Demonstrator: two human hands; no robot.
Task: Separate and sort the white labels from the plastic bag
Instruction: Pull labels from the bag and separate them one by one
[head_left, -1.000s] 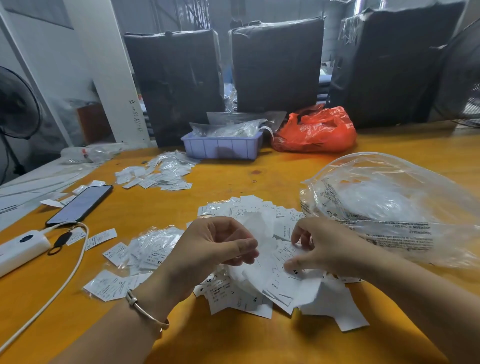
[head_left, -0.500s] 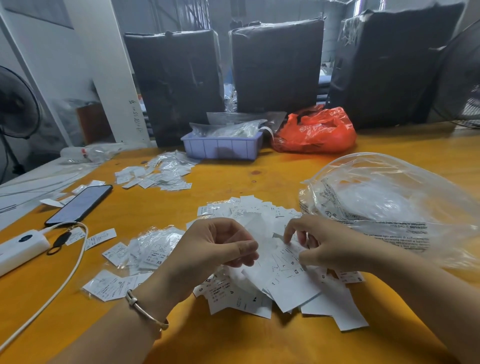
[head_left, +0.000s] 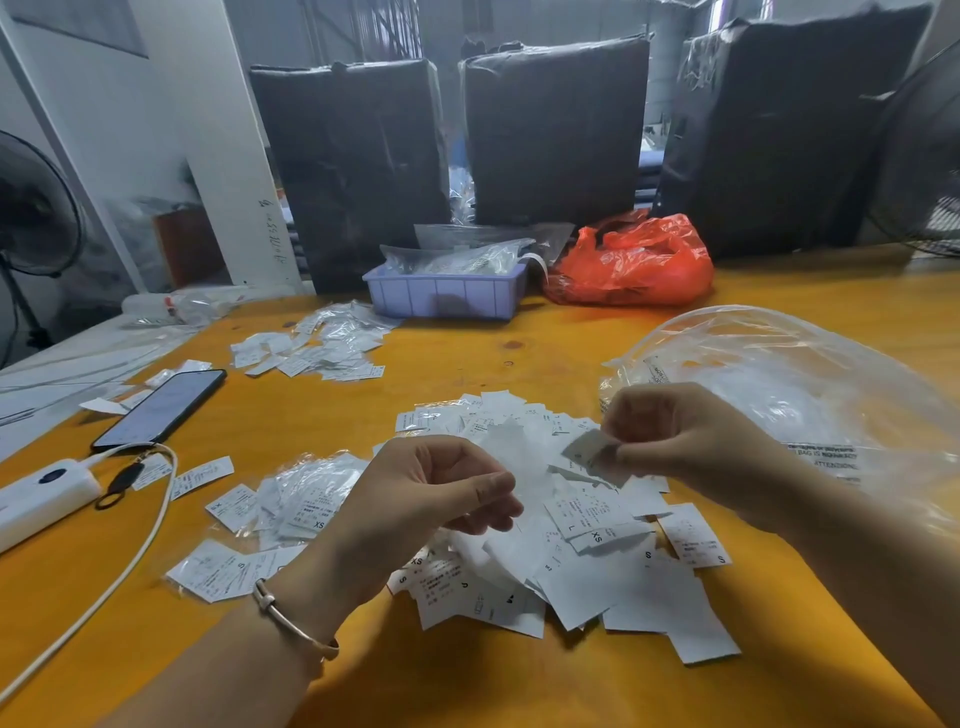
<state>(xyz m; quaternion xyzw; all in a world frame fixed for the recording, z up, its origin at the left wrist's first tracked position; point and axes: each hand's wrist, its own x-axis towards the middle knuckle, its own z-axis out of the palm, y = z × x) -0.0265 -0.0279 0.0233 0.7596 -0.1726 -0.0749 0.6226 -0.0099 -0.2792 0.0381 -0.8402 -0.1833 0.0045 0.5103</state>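
A heap of white labels (head_left: 587, 566) with size letters lies on the yellow table in front of me. My left hand (head_left: 431, 499) is raised over the heap's left side, thumb and fingers pinching a few white labels (head_left: 514, 457). My right hand (head_left: 691, 447) is lifted above the heap's right side and pinches a single small label (head_left: 587, 451) at its fingertips. A large clear plastic bag (head_left: 789, 384) with printed text lies to the right, behind my right hand. Smaller clear packets of labels (head_left: 306, 493) lie left of the heap.
Another pile of labels (head_left: 311, 348) sits farther back left. A phone (head_left: 161, 408), a white power bank (head_left: 41, 493) with cable, a purple tray (head_left: 447, 293), an orange bag (head_left: 634, 265) and black wrapped bundles (head_left: 556, 130) surround the work area on the table (head_left: 519, 686).
My right hand rose from the heap and moved up and right, now holding one small label in the air. My left hand stayed in place with its labels.
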